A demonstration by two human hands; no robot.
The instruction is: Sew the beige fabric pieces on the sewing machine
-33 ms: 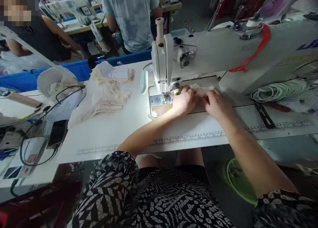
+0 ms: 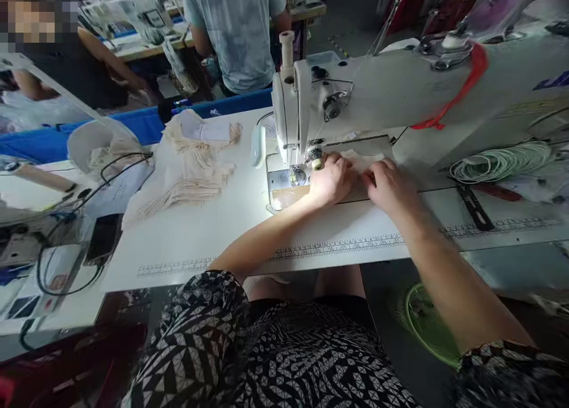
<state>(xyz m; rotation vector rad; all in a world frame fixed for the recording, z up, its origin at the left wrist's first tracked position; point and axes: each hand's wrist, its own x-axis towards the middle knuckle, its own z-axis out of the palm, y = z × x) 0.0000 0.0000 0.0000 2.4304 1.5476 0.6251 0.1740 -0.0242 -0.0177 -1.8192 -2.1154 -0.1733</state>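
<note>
Under the head of a white sewing machine (image 2: pixel 287 114), a beige piece of fabric (image 2: pixel 367 160) lies on the bed to the right of the lit needle area (image 2: pixel 297 175). My left hand (image 2: pixel 331 179) is closed on the fabric's left part, just right of the presser foot. Close beside it, my right hand (image 2: pixel 387 184) has its fingers bent together on the right part of the same piece. The fingertips of both hands partly cover the fabric, and its near edge is hidden.
Stacked beige fabric pieces (image 2: pixel 191 185) lie on the table's left side. A phone (image 2: pixel 103 239) and cables sit farther left. Coiled pale green cord (image 2: pixel 502 161) and a black tool (image 2: pixel 475 207) are at right. Two people work beyond the blue cloth trough (image 2: pixel 146 127).
</note>
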